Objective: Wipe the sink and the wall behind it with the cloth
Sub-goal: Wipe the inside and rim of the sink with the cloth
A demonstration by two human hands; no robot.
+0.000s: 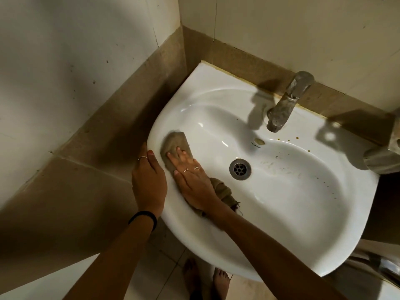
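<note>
Two pale walls (303, 29) meet at a corner behind one white sink (281, 213). One tap (285, 100) and one drain (240, 169) are seen. One brown cloth (175, 144) is pressed flat against the basin's left slope by the right hand (192, 178), fingers extended. The rim is gripped by the left hand (149, 182).

The middle of the brown cloth (175, 143) is hidden beneath the right hand (193, 180), which lies flat on it; only its two ends show. The left hand (149, 180) curls over the sink (292, 224) rim, so its fingers (143, 151) are mostly out of sight. A small printed mark (256, 145) below the overflow hole is too small to read. A grey object (383, 156) at the right edge is cut off and blurred. Bare feet (205, 280) below the basin are dim and partly covered.
</note>
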